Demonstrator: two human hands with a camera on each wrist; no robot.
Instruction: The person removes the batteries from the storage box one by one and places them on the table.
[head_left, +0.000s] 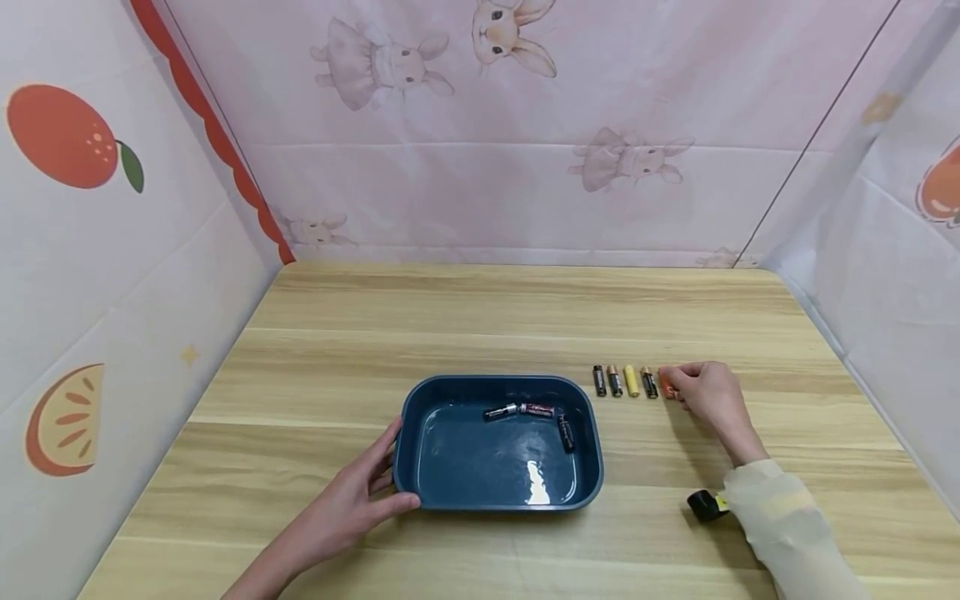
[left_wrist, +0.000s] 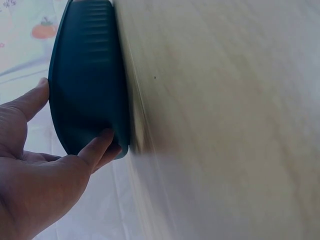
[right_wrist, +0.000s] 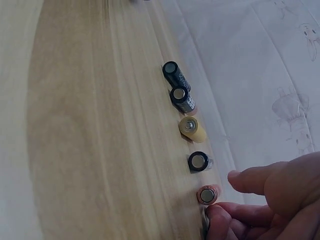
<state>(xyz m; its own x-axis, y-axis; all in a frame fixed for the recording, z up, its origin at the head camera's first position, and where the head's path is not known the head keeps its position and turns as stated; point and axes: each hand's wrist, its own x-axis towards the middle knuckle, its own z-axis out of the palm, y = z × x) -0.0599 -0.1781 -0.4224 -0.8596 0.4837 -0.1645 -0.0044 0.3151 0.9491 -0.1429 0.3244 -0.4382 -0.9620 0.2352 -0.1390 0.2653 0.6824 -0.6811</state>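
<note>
A dark blue rectangular tub (head_left: 497,507) stands on the table with three batteries inside, one of them dark red (head_left: 537,409). My left hand (head_left: 358,493) holds the tub's near left corner, thumb at the rim and fingers against the outer wall. Right of the tub, several batteries lie side by side in a row, including a yellow battery (head_left: 632,381). An orange battery (right_wrist: 207,195) is at the row's right end. My right hand (head_left: 708,395) is over this end, bent fingers right beside the orange battery. In the right wrist view its thumb (right_wrist: 250,181) stands apart from the battery.
A small black cylindrical object (head_left: 705,505) with a bit of yellow lies beside my right sleeve. The wood-grain table (head_left: 480,312) is bordered by printed cloth walls (head_left: 480,208) at the back and on both sides.
</note>
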